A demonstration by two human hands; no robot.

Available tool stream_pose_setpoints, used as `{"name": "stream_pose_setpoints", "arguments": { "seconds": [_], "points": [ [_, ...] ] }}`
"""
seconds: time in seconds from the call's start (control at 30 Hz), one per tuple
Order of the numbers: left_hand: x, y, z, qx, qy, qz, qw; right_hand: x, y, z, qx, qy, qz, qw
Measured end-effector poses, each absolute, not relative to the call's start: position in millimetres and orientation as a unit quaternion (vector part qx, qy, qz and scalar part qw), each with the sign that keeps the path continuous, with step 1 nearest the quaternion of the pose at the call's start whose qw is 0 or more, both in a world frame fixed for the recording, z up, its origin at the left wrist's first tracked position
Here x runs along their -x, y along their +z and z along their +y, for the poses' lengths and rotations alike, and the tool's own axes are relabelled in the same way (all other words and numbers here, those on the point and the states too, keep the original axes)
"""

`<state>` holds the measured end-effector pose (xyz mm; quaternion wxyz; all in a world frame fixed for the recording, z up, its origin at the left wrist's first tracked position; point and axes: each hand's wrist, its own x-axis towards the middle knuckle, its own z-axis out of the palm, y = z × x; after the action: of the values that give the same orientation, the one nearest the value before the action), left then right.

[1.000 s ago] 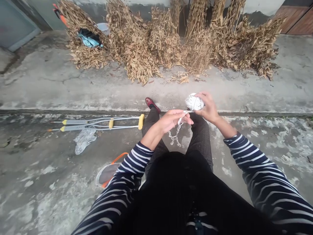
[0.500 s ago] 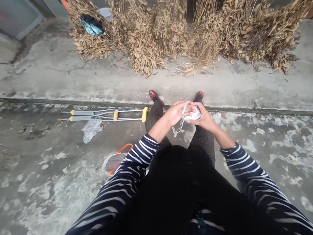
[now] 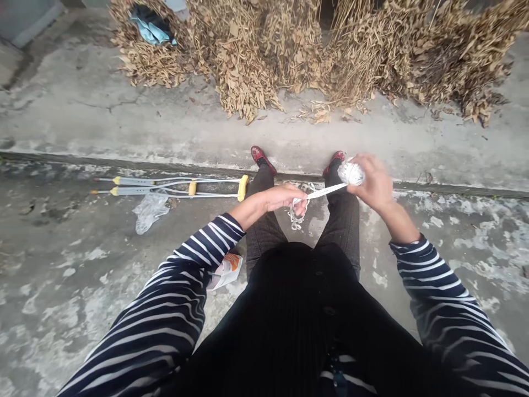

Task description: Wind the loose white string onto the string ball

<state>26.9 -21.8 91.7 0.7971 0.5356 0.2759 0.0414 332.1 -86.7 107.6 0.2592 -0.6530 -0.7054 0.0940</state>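
A white ball of cord (image 3: 351, 173) is held in my right hand (image 3: 374, 183), whose fingers curl round its right side and look blurred. From the ball a white strand (image 3: 328, 191) runs taut, slanting down to my left hand (image 3: 287, 199). The fingers of my left hand are closed on the strand in front of my left thigh. A looped, chain-like length of the same cord (image 3: 296, 220) dangles below the left fingers.
Crutches (image 3: 177, 190) with yellow pads lie on the concrete to the left, beside a clear plastic bag (image 3: 151, 212). A white and orange bag (image 3: 227, 271) is near my left sleeve. Dried plants (image 3: 248, 66) line the raised ledge ahead, with blue and black cloth (image 3: 152, 27) on them.
My hands have moved apart, the right one carrying the ball to the right and the left one shifting left. The strand between them is now stretched out.
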Motion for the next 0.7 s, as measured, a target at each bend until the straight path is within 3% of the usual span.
{"name": "stream_pose_setpoints", "arguments": {
  "seconds": [0.23, 0.43, 0.6, 0.7],
  "points": [
    [-29, 68, -28, -0.575, 0.051, 0.289, 0.764, -344, 175, -66, 0.622, -0.107, -0.717, 0.295],
    [-52, 60, -11, -0.613, 0.095, 0.465, 0.631, -335, 237, -74, 0.508, -0.259, -0.738, 0.361],
    [-70, 84, -11, -0.507, 0.21, 0.307, 0.778, -328, 267, -85, 0.495, -0.271, -0.742, 0.361],
    [-84, 109, -16, -0.491, 0.264, 0.21, 0.803, -324, 263, -81, 0.519, -0.254, -0.747, 0.328]
  ]
}}
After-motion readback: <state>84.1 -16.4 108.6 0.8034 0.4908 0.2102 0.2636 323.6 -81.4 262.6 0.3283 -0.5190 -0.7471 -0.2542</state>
